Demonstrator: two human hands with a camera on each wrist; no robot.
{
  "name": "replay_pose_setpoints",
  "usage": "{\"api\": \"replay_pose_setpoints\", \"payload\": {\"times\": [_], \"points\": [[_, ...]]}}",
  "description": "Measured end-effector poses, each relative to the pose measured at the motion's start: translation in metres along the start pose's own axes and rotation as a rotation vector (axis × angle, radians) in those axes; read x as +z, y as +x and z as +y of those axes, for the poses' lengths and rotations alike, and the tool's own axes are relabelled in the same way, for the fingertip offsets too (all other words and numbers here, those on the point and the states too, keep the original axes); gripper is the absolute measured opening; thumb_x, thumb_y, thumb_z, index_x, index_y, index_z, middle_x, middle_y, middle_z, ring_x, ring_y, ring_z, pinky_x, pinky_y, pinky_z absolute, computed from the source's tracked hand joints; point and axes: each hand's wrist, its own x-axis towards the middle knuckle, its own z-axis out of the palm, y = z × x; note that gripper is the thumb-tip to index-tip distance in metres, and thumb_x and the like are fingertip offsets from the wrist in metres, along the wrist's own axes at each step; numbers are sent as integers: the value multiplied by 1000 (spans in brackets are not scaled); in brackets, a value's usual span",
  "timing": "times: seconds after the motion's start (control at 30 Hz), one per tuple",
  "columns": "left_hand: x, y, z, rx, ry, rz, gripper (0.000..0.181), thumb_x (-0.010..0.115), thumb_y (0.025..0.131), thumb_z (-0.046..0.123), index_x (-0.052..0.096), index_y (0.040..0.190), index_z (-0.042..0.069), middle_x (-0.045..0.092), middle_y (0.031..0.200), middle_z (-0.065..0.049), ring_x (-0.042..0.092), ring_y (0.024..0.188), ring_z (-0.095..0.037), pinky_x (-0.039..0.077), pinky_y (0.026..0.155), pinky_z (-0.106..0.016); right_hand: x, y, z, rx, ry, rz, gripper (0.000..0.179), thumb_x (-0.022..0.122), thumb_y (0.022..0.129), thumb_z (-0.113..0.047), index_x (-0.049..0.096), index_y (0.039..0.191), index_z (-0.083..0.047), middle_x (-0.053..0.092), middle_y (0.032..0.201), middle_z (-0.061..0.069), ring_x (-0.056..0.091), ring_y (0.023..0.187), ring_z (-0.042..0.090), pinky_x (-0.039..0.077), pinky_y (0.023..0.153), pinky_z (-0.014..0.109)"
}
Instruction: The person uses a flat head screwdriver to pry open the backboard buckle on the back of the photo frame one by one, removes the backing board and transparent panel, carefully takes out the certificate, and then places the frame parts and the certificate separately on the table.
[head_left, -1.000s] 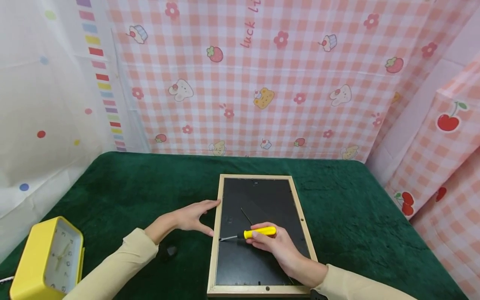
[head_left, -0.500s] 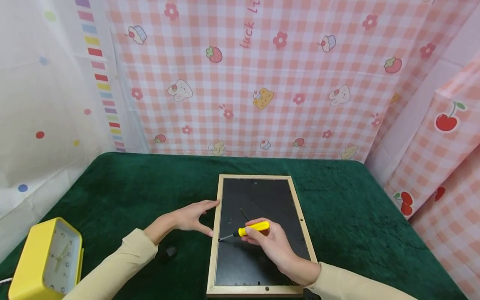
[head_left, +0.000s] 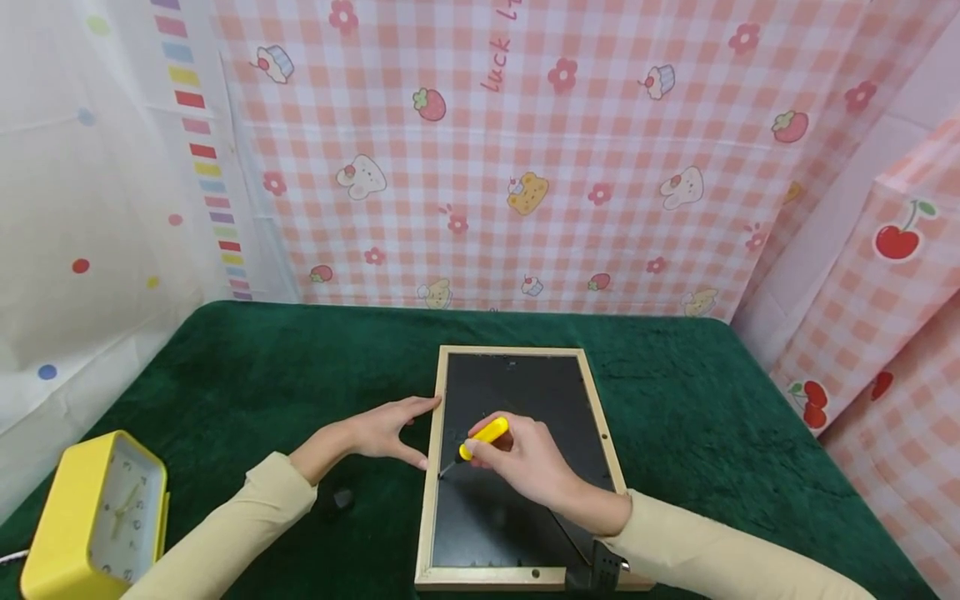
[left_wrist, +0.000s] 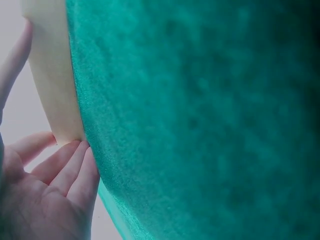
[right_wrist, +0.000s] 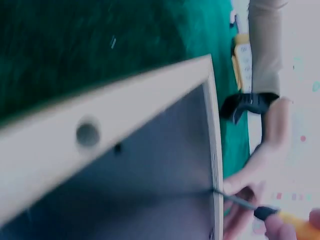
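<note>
A light wooden picture frame (head_left: pixel 427 533) lies on the green cloth, its black backing board (head_left: pixel 480 529) facing up. In my right hand (head_left: pixel 534 462) I hold a screwdriver (head_left: pixel 492 430) with a yellow handle, pinched between thumb and fingers. Its handle leans up to the right, and the tip is at the board's left edge, right by the wooden rail. Against the frame's left side, my left hand (head_left: pixel 382 429) rests with straight fingers, thumb spread apart. The left wrist view shows its fingertips (left_wrist: pixel 82 145) touching the frame's outer side.
A yellow alarm clock (head_left: pixel 67 508) stands at the left. Near the left forearm lies a small dark object (head_left: pixel 342 498). A thin dark line runs across the board under the right wrist. Behind the green cloth (head_left: pixel 315 350) hangs a pink checked curtain (head_left: pixel 480 167).
My right hand has moved left and slightly away from me, tilting the screwdriver from nearly flat to steeper. Its tip stays at the same spot. The left hand and frame keep their places.
</note>
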Motion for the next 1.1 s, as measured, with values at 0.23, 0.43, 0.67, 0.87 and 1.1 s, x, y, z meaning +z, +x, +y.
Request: {"api": "replay_pose_setpoints", "payload": {"times": [0.23, 0.43, 0.67, 0.87, 1.1], "points": [[0, 0, 1, 2, -6, -14, 93, 70, 70, 45, 23, 139, 4, 26, 140, -11, 28, 123, -24, 28, 96, -42, -7, 6, 15, -57, 23, -100, 18, 66, 79, -9, 62, 95, -4, 63, 83, 0, 62, 69, 23, 49, 64, 24], [0, 0, 1, -13, 6, 2, 92, 70, 69, 47, 25, 139, 6, 26, 140, -10, 27, 123, -24, 25, 97, -44, 0, 13, 16, -166, -79, -89, 17, 65, 81, -17, 62, 93, -5, 63, 79, -4, 60, 64, 19, 49, 60, 27], [-1, 0, 1, -3, 8, 4, 91, 69, 70, 45, 25, 138, 4, 26, 139, -12, 27, 123, -26, 26, 97, -45, 10, 14, 4, -212, -234, -14, 16, 66, 80, -17, 62, 91, -5, 58, 69, -9, 51, 55, 9, 44, 52, 21], [-1, 0, 2, 0, -4, 1, 90, 70, 71, 43, 25, 138, 3, 27, 138, -14, 31, 121, -27, 28, 95, -45, 16, 17, -1, -281, -319, -7, 13, 68, 78, -15, 62, 86, -7, 57, 65, -6, 50, 54, 5, 43, 53, 17], [-1, 0, 2, -17, -24, -2, 90, 70, 70, 44, 25, 138, 5, 27, 139, -12, 31, 121, -26, 31, 94, -42, 21, 22, -9, -323, -368, -44, 13, 69, 78, -18, 61, 80, -7, 51, 57, -9, 45, 48, 0, 41, 48, 14]]}}
